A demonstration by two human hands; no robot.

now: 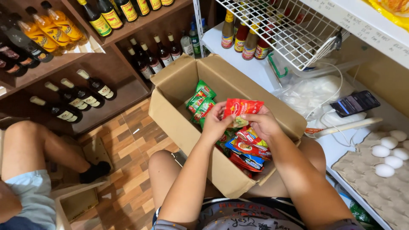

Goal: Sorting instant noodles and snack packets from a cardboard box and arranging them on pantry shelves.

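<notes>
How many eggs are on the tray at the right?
5 eggs, clustered at the far right end of the egg tray. A sixth may sit partly hidden among them.

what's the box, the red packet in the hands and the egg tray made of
Box: corrugated cardboard by the look, matte brown with folded flaps. Red packet: probably thin plastic film, glossy and crinkled. Egg tray: likely moulded paper pulp, dull grey with a rough dimpled surface.

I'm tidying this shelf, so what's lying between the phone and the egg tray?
In the head view, a long white stick-like tool and a thin white cable lie on the shelf between the phone and the egg tray.
</notes>
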